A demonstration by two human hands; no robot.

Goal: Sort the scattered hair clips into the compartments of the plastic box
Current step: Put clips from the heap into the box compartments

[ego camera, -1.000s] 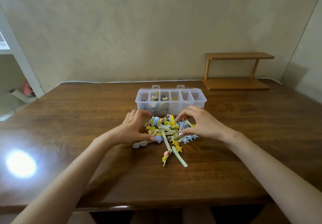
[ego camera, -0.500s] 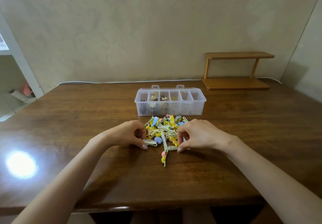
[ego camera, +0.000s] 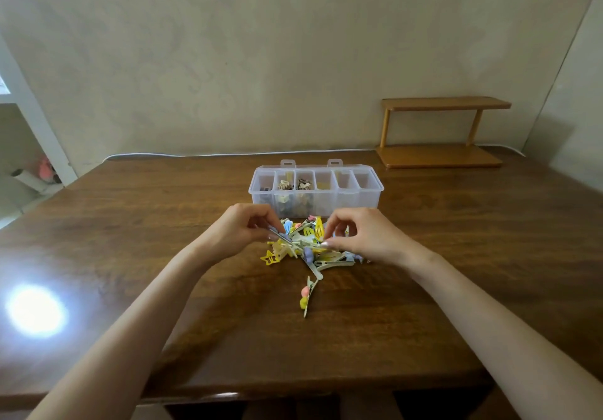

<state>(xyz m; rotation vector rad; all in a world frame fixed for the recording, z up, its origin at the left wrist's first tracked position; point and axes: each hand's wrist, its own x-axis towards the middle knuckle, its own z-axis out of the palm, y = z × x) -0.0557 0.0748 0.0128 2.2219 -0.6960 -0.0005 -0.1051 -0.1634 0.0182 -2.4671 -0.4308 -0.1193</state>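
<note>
A person's two bare arms reach across a dark wooden tabletop [ego camera: 130, 223] to a tangled pile of hair clips [ego camera: 310, 243], mostly yellow, cream and pale blue. The left hand [ego camera: 238, 232] pinches a slim grey-blue clip [ego camera: 281, 236] between thumb and fingertips, raised just off the pile's edge. The right hand [ego camera: 368, 237] curls over the pile's other side, thumb and forefinger meeting on what looks like a yellow clip; whether it is truly held, I cannot tell.

Just beyond both grips stands the clear plastic box [ego camera: 359, 197], lid open. Brown clips fill some compartments beyond the left grip; those beyond the right look empty. One beaded clip [ego camera: 306, 295] lies apart, nearer the person.

The clips interlock, so lifting one may drag neighbours along and scatter them. A thin clip could also slip from so light a pinch.
</note>
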